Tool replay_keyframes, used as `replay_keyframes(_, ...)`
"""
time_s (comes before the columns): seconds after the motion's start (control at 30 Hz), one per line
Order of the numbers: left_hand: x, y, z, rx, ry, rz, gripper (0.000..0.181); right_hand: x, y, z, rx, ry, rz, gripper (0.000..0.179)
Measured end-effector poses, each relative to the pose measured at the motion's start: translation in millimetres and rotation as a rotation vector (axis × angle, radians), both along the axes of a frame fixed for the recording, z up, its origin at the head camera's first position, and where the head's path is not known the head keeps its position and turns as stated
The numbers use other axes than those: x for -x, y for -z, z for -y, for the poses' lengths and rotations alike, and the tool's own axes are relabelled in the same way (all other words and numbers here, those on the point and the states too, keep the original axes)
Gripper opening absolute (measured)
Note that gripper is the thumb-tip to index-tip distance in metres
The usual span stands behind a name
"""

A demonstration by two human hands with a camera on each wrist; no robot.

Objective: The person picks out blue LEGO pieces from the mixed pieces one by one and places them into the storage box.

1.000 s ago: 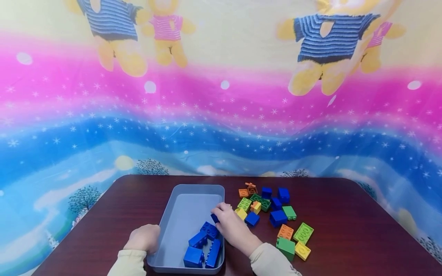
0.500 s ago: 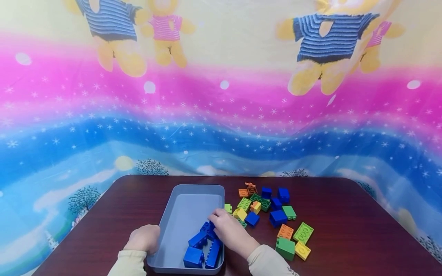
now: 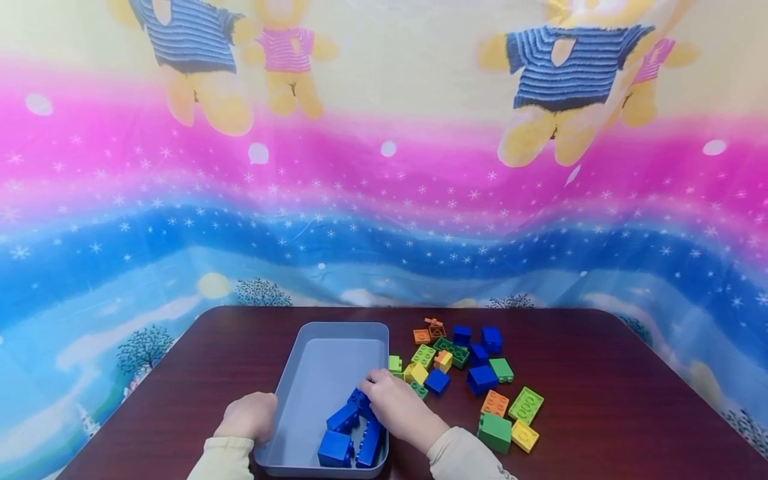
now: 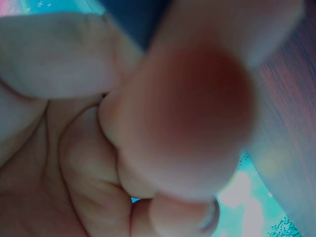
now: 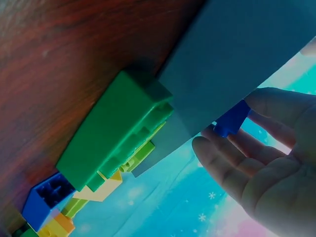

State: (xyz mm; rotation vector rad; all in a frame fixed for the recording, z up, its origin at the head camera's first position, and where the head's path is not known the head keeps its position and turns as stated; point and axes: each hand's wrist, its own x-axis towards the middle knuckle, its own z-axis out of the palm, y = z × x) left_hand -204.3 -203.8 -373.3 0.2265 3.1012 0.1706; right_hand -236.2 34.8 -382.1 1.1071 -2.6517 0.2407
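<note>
A grey-blue tray (image 3: pixel 324 370) lies on the table with several blue bricks (image 3: pixel 336 448) at its near right end. My left hand (image 3: pixel 249 415) grips the tray's left rim; close up in the left wrist view, fingers are bent at a dark blue-grey edge (image 4: pixel 139 19). My right hand (image 3: pixel 401 408) reaches over the right wall, fingertips down among the bricks inside. In the right wrist view, its thumb and fingers pinch a blue brick (image 5: pixel 233 118) beside the tray wall (image 5: pixel 222 54). From the head view that brick is mostly hidden by the hand.
Right of the tray lie loose toy bricks in several colours: blue ones (image 3: pixel 482 379), a large green one (image 3: pixel 495 432), an orange one (image 3: pixel 495 403) and a yellow one (image 3: pixel 525 435). Behind the dark red-brown table (image 3: pixel 612 387) hangs a printed cloth (image 3: pixel 384 200).
My right hand has lowered the blue brick into the tray, moving slightly towards me. Green bricks beside the wall have come into view. The left hand stays at the rim.
</note>
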Motion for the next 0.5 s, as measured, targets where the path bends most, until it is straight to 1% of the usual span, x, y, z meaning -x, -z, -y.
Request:
replay_keyframes(0.27, -1.0, -0.2, -1.2, 0.005, 0.0, 0.001, 0.023, -0.9, 2.8, -2.4, -0.004, -0.004, 0.015, 0.03)
replay_keyframes(0.5, -1.6, -0.5, -1.2, 0.001, -0.004, 0.005, 0.023, -2.3, 1.1, -2.7, 0.0, 0.033, 0.046, 0.034)
